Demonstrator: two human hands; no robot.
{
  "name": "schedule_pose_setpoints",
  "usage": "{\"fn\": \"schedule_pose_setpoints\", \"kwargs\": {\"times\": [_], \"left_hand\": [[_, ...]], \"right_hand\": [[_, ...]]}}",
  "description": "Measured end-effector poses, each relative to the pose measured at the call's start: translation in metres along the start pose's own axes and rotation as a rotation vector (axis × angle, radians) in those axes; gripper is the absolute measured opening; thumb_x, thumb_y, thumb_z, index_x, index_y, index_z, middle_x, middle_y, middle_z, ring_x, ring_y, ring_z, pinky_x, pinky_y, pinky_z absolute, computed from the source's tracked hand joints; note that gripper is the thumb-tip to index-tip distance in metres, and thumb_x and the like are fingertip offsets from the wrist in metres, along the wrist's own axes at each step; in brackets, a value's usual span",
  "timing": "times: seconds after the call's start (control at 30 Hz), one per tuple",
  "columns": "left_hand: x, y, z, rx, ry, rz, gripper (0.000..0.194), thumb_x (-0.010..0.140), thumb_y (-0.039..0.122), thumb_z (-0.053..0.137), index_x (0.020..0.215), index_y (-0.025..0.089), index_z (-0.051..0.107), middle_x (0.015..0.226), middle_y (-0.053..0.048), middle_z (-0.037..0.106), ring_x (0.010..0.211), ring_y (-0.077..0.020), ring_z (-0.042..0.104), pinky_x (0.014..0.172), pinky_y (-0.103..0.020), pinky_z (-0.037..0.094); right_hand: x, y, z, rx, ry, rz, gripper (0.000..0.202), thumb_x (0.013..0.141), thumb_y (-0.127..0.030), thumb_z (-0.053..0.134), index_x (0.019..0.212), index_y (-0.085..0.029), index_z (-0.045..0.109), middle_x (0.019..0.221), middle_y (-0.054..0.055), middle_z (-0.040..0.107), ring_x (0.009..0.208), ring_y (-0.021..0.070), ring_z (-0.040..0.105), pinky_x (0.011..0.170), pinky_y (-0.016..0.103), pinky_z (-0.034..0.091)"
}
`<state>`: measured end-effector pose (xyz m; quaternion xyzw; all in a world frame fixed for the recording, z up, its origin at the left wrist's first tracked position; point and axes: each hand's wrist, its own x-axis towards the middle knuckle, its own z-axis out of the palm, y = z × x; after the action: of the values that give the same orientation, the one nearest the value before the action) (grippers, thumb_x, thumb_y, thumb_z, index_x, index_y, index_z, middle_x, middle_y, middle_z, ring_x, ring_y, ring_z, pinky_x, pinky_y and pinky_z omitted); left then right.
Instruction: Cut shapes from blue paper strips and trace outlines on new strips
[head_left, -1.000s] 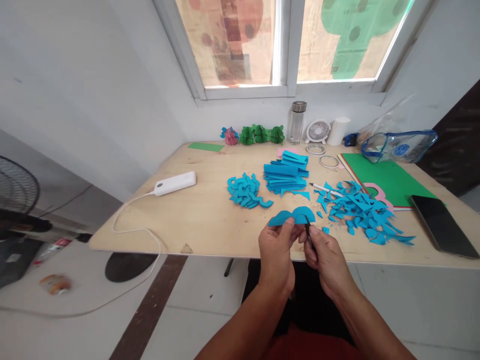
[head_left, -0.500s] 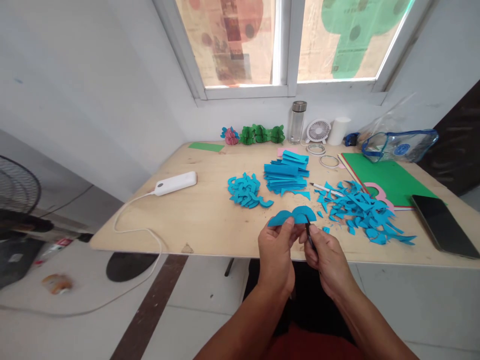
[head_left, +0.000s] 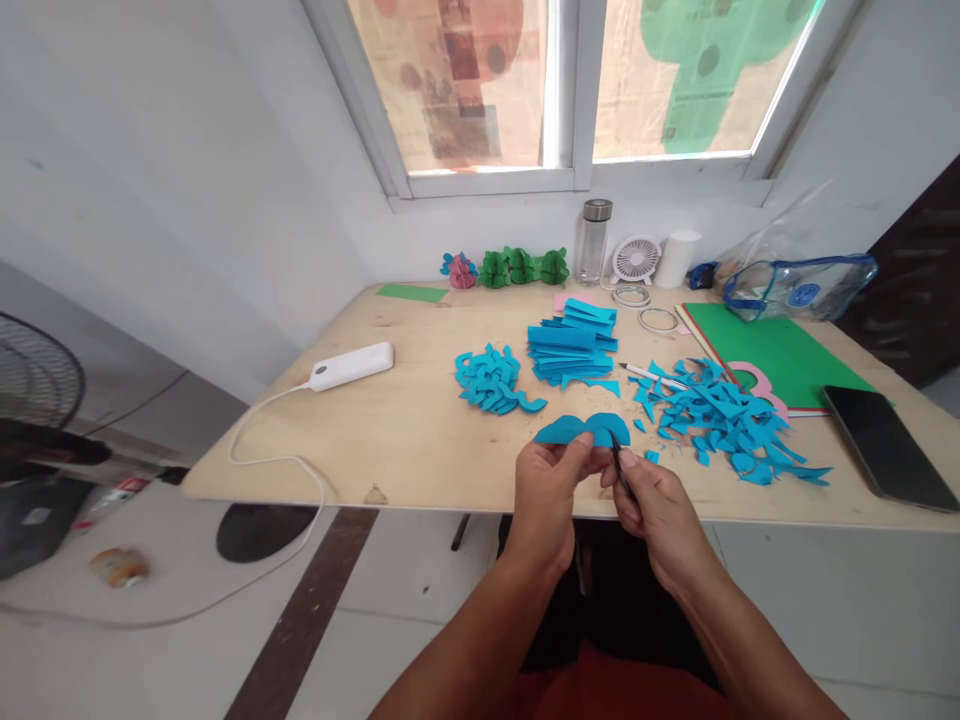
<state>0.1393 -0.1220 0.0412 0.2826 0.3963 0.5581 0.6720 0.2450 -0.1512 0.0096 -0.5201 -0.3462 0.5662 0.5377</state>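
Observation:
A blue folded paper piece [head_left: 562,430] with two rounded lobes is held above the table's front edge. My left hand [head_left: 551,480] pinches its lower edge between thumb and fingers. Black scissors [head_left: 621,468] are in my right hand [head_left: 649,492], their dark blades at the right lobe of the paper. My fingers cover most of the handles. Just beyond the left hand lies a heap of curved blue cutouts [head_left: 491,380]. A stack of folded blue strips [head_left: 571,345] is behind the held paper, and blue scraps [head_left: 724,415] spread to the right.
On the wooden table [head_left: 300,450] are a white power bank [head_left: 352,366] with a cable, a phone [head_left: 889,448], green sheets [head_left: 780,350] and a pen [head_left: 652,376]. Along the wall stand paper ornaments [head_left: 521,267], a glass bottle [head_left: 593,245], a small fan [head_left: 636,260] and a clear pouch [head_left: 802,290].
The scissors and right hand have shifted slightly, with the blades still at the right lobe. The held paper has tilted a little. The heaps on the table look the same.

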Motion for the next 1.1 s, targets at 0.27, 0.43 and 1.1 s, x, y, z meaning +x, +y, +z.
{"fn": "schedule_pose_setpoints", "kwargs": {"times": [0.27,0.43,1.1], "left_hand": [[0.003,0.004,0.0,0.164,-0.133,0.017,0.019,0.07,0.027,0.068,0.06,0.014,0.059,0.051,0.004,0.05,0.053,-0.0081,0.045,0.065,-0.025,0.046],[0.004,0.011,0.002,0.181,-0.211,-0.014,0.017,0.07,0.027,0.065,0.061,0.014,0.057,0.052,0.004,0.048,0.049,-0.0071,0.043,0.061,-0.025,0.044],[0.003,0.016,-0.002,0.251,-0.294,-0.022,0.015,0.071,0.026,0.062,0.062,0.014,0.056,0.051,0.003,0.05,0.051,-0.0096,0.047,0.065,-0.027,0.044]], "right_hand": [[-0.003,0.0,0.001,0.023,-0.018,0.047,0.052,0.076,-0.068,0.062,0.068,-0.017,0.055,0.042,-0.01,0.031,0.038,0.0032,0.018,0.039,0.02,0.01],[-0.005,-0.001,0.0,0.042,-0.035,0.068,0.05,0.077,-0.066,0.062,0.069,-0.017,0.055,0.042,-0.01,0.031,0.038,0.0033,0.018,0.039,0.02,0.01],[-0.009,-0.006,0.0,0.081,-0.08,0.114,0.05,0.077,-0.066,0.062,0.07,-0.017,0.056,0.042,-0.01,0.031,0.038,0.0035,0.018,0.039,0.02,0.011]]}}
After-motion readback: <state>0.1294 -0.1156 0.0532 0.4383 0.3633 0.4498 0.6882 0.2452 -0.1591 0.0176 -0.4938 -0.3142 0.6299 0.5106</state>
